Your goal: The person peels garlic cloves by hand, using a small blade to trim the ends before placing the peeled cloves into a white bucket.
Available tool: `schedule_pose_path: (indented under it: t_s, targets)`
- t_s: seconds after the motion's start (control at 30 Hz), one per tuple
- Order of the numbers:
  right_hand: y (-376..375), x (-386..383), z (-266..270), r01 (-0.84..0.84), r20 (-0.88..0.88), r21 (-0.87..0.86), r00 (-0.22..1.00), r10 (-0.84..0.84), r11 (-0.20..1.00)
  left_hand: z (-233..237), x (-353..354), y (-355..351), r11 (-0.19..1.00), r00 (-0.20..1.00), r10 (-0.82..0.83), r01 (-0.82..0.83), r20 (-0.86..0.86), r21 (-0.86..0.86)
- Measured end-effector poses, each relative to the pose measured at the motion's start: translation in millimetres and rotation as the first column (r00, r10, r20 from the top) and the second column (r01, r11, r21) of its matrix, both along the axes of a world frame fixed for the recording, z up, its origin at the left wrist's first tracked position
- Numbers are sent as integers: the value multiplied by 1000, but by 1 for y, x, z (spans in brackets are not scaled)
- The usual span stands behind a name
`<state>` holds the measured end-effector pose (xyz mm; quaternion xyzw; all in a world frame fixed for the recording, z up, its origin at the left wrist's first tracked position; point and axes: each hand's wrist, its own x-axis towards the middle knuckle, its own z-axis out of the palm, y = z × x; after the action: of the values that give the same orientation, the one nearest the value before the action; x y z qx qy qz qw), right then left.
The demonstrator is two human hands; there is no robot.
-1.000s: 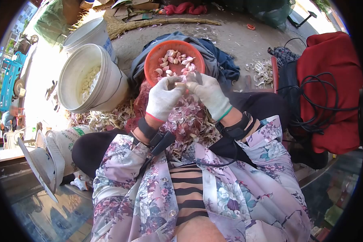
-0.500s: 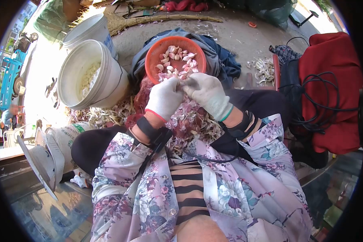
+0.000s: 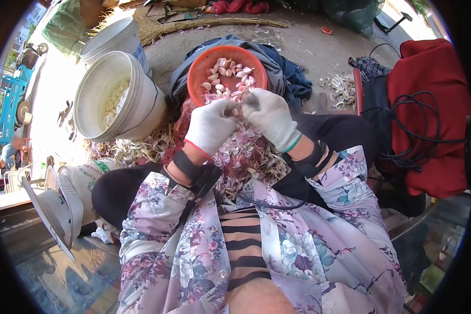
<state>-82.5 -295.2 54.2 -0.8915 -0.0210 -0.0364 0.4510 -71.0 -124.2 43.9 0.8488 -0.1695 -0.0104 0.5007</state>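
My left hand (image 3: 212, 125), in a white knit glove, is closed at the near rim of an orange bowl (image 3: 192, 78). Beside it my right hand (image 3: 269, 118), also gloved, has its fingers pinched together. Something small and pinkish lies between the fingertips, too small to make out. Several unpeeled garlic cloves (image 3: 222, 70) rest in the bowl. Beneath both hands is a heap of garlic skins (image 3: 246, 157) on my lap. To the left, a white bucket (image 3: 83, 104) holds peeled cloves (image 3: 115, 102).
Behind that bucket stands another white bucket (image 3: 107, 39). A straw broom (image 3: 214, 23) lies across the back. On the right, a black cable (image 3: 424, 138) lies over red cloth (image 3: 424, 68). A straw hat (image 3: 49, 209) is at lower left. A person (image 3: 10, 152) is far off at left.
My hands have moved slightly apart, and my right hand's fingers have turned and curled in more. The bowl and buckets look the same.
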Motion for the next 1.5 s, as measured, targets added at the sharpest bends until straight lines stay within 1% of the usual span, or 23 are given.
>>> schedule_pose_path:
  t_s: [0.03,0.1,0.13,0.23,0.3,0.33,0.43,0.47,0.57,0.67,0.73,0.8,0.83,0.93,1.0,1.03,1.1,1.2,1.3,1.4,1.43,1.5]
  targets:
    - [-4,2,-5,12,-27,64,1000,-10,998,2,-1,0,996,994,-3,-7,-113,-90]
    - [-8,5,-21,39,-78,191,997,-25,981,11,-2,3,965,944,-40,-49,-328,-259]
    - [-8,6,-24,51,-92,196,995,-33,979,12,-1,4,957,928,-43,-69,-371,-283]
    - [-11,7,-33,70,-118,288,992,-37,955,18,1,6,923,863,-59,-144,-501,-357]
    - [-12,2,-30,33,-72,247,997,-16,968,27,0,9,891,804,-81,-207,-589,-405]
    - [-13,1,-26,17,-52,227,999,-6,974,28,2,9,882,804,-91,-209,-588,-422]
    - [-12,-5,-12,-6,-197,351,977,80,937,26,3,11,856,807,-114,-216,-579,-470]
    - [-12,-8,-10,38,-260,526,958,119,849,23,3,11,849,809,-118,-219,-577,-481]
    - [-8,-12,4,78,-320,680,926,200,729,17,3,8,838,819,-118,-221,-562,-499]
    - [-2,-17,3,115,-283,701,951,127,704,15,3,1,836,805,-143,-213,-576,-505]
    - [-4,-15,-2,135,-304,689,946,115,712,18,1,-1,854,781,-157,-200,-604,-481]
    - [-4,-14,-5,170,-331,686,939,95,708,22,-1,-5,839,775,-173,-208,-608,-503]
    - [-5,-14,-6,148,-282,635,958,49,758,23,-1,-8,830,772,-180,-213,-609,-515]
    - [-4,-14,-11,88,-97,457,994,-49,885,15,6,1,798,737,-294,-161,-608,-580]
    - [-3,-13,-15,44,52,321,997,-64,946,15,3,0,806,737,-267,-183,-621,-563]
    - [-6,-11,-14,43,7,369,999,-49,929,16,4,-2,810,734,-251,-197,-631,-552]
    - [-8,-10,-13,44,-69,457,998,-14,888,11,7,1,777,692,-313,-208,-650,-595]
    - [-10,-9,-2,128,-284,608,957,64,784,10,6,2,710,657,-416,-198,-629,-676]
    - [-7,-8,-19,89,-174,593,985,20,801,5,7,2,658,629,-508,-158,-589,-736]
    - [-3,-7,-30,122,-143,482,988,-60,867,0,5,1,631,610,-551,-141,-569,-763]
    - [-4,-6,-30,129,-144,478,987,-67,869,0,5,0,622,610,-558,-141,-562,-770]
    - [-3,-7,-31,144,-146,470,986,-84,871,1,6,0,642,602,-552,-135,-577,-755]
